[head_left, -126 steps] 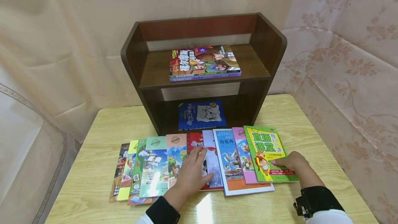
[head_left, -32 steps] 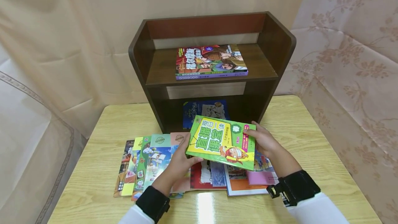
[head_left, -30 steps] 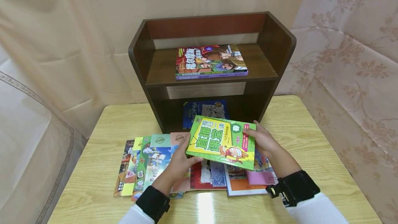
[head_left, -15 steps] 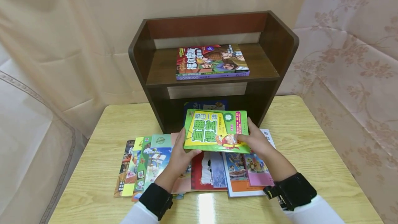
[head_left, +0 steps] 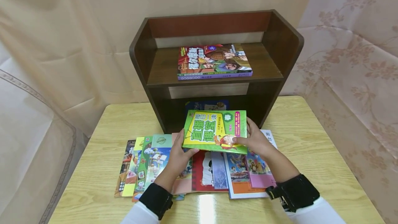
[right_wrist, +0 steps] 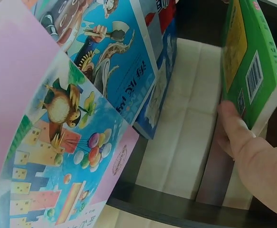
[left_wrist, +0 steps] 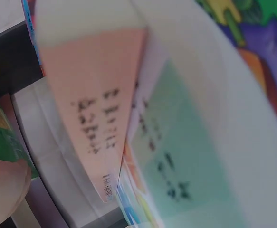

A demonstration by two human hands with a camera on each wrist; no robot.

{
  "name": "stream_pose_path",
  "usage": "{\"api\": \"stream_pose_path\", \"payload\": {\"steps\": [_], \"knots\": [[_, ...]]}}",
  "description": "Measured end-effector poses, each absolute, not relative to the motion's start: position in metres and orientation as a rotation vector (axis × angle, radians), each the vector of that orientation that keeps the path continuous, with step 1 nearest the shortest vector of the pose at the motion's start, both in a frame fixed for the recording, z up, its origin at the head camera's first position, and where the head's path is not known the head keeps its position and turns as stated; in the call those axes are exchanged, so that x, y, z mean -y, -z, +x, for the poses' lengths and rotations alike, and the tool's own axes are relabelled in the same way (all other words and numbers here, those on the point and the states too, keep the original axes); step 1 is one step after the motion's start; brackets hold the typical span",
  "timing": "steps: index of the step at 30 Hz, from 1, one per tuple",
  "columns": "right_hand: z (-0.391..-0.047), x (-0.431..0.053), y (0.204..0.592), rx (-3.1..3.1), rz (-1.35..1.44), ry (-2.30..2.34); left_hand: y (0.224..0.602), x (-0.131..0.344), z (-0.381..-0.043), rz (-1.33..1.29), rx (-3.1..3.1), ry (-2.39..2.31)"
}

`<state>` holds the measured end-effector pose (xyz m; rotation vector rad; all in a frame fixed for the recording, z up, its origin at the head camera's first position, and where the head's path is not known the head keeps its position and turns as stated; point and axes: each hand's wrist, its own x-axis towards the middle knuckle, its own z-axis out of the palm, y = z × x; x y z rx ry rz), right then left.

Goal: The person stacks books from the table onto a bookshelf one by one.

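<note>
Both hands hold a green and yellow book [head_left: 214,130] by its short sides, cover up, raised in front of the lower shelf. My left hand [head_left: 178,158] grips the left edge, with its thumb by the lower left corner. On the right end, my right hand [head_left: 259,142] has its thumb on the cover and its fingers beneath. The right wrist view shows a barcode on the back of the green book [right_wrist: 250,71], with the right hand [right_wrist: 262,156] against it. A blue book [head_left: 206,105] lies on the lower shelf, partly hidden behind the held one.
A dark brown two-tier bookshelf [head_left: 276,68] stands at the table's back. Its upper shelf bears stacked books [head_left: 214,61]. Beneath my hands, several overlapping books line the wooden table [head_left: 317,168], including a red book [head_left: 200,179] and a pink book [head_left: 261,179].
The green book was lifted from the row's right end, turned sideways and brought left to the shelf front. My left hand moved onto it from the row. Over the last half second it barely moved.
</note>
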<state>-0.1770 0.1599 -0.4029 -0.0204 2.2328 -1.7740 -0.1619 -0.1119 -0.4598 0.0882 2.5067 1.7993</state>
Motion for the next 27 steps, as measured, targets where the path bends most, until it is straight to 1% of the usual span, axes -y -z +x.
{"api": "stream_pose_path", "payload": {"steps": [4, 6, 12, 14, 20, 27], "knots": [[-0.179, -0.157, 0.401, -2.198, 0.03, 1.784, 0.461, 0.113, -0.164, 0.057, -2.503, -1.82], [-0.18, -0.157, 0.402, -2.205, 0.011, 1.775, 0.461, 0.113, -0.165, 0.035, -2.494, -1.839], [-0.18, -0.157, 0.415, -2.301, -0.213, 1.697, 0.462, 0.114, -0.169, 0.025, -2.524, -1.831], [-0.18, -0.156, 0.419, -2.365, -0.25, 1.634, 0.461, 0.113, -0.171, 0.037, -2.526, -1.83], [-0.184, -0.158, 0.426, -2.485, -0.202, 1.45, 0.458, 0.109, -0.179, 0.082, -2.451, -1.894], [-0.199, -0.159, 0.435, -2.521, -0.151, 1.422, 0.458, 0.106, -0.195, 0.063, -2.53, -1.859]]}}
